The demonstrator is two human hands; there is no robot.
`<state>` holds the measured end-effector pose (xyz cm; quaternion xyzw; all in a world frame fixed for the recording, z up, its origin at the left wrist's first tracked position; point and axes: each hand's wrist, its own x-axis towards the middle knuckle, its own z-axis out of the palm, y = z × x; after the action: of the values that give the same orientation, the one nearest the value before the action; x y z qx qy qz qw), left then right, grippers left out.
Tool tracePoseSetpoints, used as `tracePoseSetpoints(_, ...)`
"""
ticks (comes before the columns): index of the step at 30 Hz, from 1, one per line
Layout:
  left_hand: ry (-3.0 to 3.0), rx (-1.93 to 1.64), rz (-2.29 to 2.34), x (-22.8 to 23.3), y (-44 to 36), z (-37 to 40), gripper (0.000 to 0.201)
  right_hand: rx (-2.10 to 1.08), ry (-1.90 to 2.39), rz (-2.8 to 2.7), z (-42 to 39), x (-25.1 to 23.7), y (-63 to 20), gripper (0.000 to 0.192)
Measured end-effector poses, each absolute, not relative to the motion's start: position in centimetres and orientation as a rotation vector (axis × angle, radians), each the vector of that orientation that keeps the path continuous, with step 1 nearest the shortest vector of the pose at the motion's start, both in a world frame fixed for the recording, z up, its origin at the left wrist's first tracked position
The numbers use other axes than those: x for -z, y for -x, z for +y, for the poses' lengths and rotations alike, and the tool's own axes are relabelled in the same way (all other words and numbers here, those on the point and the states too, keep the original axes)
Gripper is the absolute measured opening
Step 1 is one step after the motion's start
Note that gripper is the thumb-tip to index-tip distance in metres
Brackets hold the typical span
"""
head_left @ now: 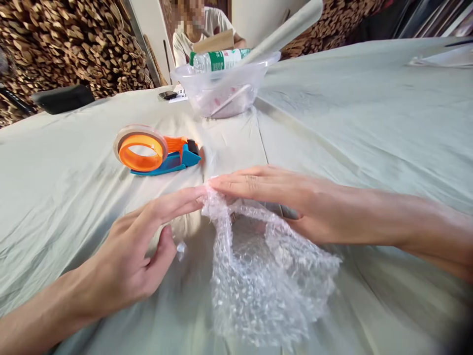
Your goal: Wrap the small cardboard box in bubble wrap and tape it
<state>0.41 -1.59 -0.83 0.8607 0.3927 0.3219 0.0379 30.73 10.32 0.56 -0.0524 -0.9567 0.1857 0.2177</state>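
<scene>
A crumpled sheet of clear bubble wrap [258, 266] lies on the cloth-covered table [369, 123] in front of me. My right hand [281, 197] lies flat on its upper part, fingers stretched to the left. My left hand [148, 246] reaches in from the left, its fingertips touching the wrap's top corner where they meet the right fingertips. Something small and wrapped seems to sit under the right palm, mostly hidden. An orange and blue tape dispenser [155, 154] rests beyond my left hand.
A clear plastic bowl [225, 86] stands further back with a green-labelled bottle [218, 60] and a long white roll [284, 32] across it. A person [199, 29] sits at the far side. A phone [168, 94] and a black object [62, 98] lie nearby.
</scene>
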Motion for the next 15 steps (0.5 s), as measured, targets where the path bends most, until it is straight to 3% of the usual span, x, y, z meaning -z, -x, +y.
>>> tracePoseSetpoints(3, -2.662, -0.919, 1.239, 0.9, -0.1, -1.4, 0.096, -0.537, 0.128, -2.663, 10.0, -0.5, -30.6, 0.075)
tracePoseSetpoints(7, -2.671, -0.801, 1.083, -0.1, 0.8, -2.0, 0.096, -0.502, 0.135, -2.661, 9.6, -0.8, -30.4, 0.060)
tracePoseSetpoints(11, -2.671, -0.709, 1.015, -0.6, 1.7, -2.7, 0.083, -0.472, 0.071, -2.571, 9.4, -0.8, -30.2, 0.063)
tracePoseSetpoints(15, -2.502, -0.795, 1.009, 0.6, 1.4, -2.9, 0.072, -0.453, 0.066, -2.455, 9.1, -0.4, -29.8, 0.038)
